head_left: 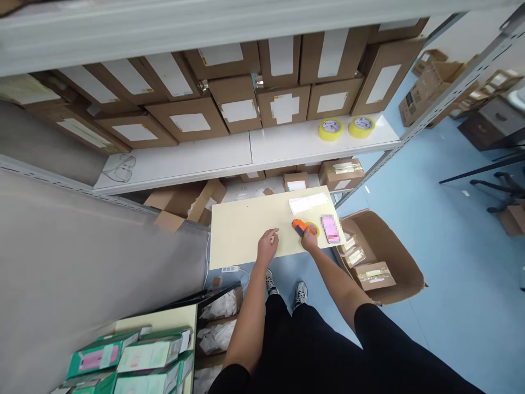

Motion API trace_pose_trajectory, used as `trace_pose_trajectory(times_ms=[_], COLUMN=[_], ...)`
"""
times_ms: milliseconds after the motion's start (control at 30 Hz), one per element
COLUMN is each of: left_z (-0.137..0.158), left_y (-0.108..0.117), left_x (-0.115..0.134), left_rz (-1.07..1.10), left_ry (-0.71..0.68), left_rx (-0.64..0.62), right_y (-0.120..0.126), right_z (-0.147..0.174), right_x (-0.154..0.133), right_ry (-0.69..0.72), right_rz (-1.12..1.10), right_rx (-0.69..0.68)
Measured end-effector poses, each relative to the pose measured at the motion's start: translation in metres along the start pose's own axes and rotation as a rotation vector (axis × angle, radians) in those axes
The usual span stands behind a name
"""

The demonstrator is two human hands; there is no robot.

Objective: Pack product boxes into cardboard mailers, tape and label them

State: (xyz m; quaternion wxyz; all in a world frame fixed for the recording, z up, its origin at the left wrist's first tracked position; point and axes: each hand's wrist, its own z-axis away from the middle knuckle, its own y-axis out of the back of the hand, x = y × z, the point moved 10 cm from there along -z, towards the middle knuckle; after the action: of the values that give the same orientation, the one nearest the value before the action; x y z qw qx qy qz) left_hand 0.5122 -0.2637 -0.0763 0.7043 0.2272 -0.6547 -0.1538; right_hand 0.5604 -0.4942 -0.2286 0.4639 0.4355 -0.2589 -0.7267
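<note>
My right hand (308,239) is closed on an orange tape dispenser (300,225) with a yellow tape roll in it, at the front right of the cream-coloured tabletop (238,227). To its left, my left hand (267,245) hovers at or just over the table's front edge, fingers loosely bent and apart, with nothing in it. A pink rectangular item (330,229), partly blurred out, lies right of the dispenser. Behind it are white paper labels (307,202).
Cardboard boxes (191,120) fill the shelf behind, where two yellow tape rolls (330,129) sit. A large open carton (404,273) holding small taped parcels stands on the floor at right. Green boxes (147,355) are stacked at lower left. A power strip (230,268) lies below the table.
</note>
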Motion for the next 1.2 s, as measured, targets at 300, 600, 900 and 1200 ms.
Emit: trace_pose_trajectory(times_ms=[300,600,900,1200], left_z=[-0.057,-0.086,-0.074,-0.056], left_y=[0.063,0.153,0.190,0.223], left_x=[0.065,0.145,0.207,0.240], left_rz=[0.076,0.171,0.099,-0.091], left_ry=[-0.147,-0.336,-0.547,-0.673], left_rx=[0.042,0.035,-0.198,0.001], right_y=[0.118,0.198,0.225,0.240], right_z=[0.033,0.111,0.149,0.157], right_x=[-0.071,-0.155,-0.206,-0.238], right_ry=[0.190,0.636,0.779,0.762], right_rz=[-0.192,-0.480,-0.433,-0.498], right_rx=[0.380,0.597,0.523,0.365])
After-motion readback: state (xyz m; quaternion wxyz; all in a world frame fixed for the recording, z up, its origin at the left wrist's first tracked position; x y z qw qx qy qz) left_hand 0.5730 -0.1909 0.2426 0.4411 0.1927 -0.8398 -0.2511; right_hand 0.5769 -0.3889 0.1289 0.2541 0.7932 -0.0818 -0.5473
